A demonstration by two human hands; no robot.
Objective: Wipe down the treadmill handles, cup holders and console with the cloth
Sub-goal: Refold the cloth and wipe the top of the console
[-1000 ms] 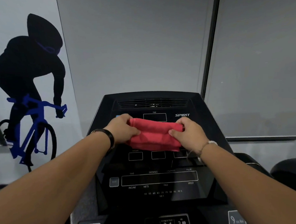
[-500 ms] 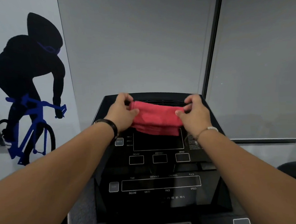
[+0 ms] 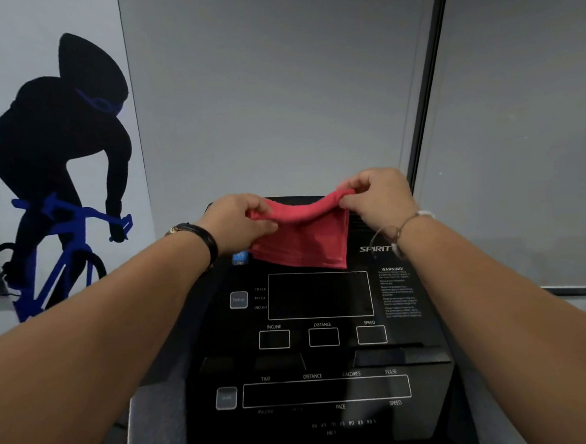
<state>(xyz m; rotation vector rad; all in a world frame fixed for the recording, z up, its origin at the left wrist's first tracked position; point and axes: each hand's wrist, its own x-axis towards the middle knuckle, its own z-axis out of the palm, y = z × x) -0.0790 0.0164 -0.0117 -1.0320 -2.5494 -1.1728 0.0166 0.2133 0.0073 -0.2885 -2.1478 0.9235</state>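
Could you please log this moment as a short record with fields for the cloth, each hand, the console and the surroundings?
cloth: red cloth, folded, upper edge pinched up, lower part hanging over the top of the console
left hand: shut on the cloth's left end; black band on the wrist
right hand: shut on the cloth's right end; thin bracelet on the wrist
console: black, screens dark, the large display uncovered just below the cloth
surroundings: grey wall; cyclist picture at left
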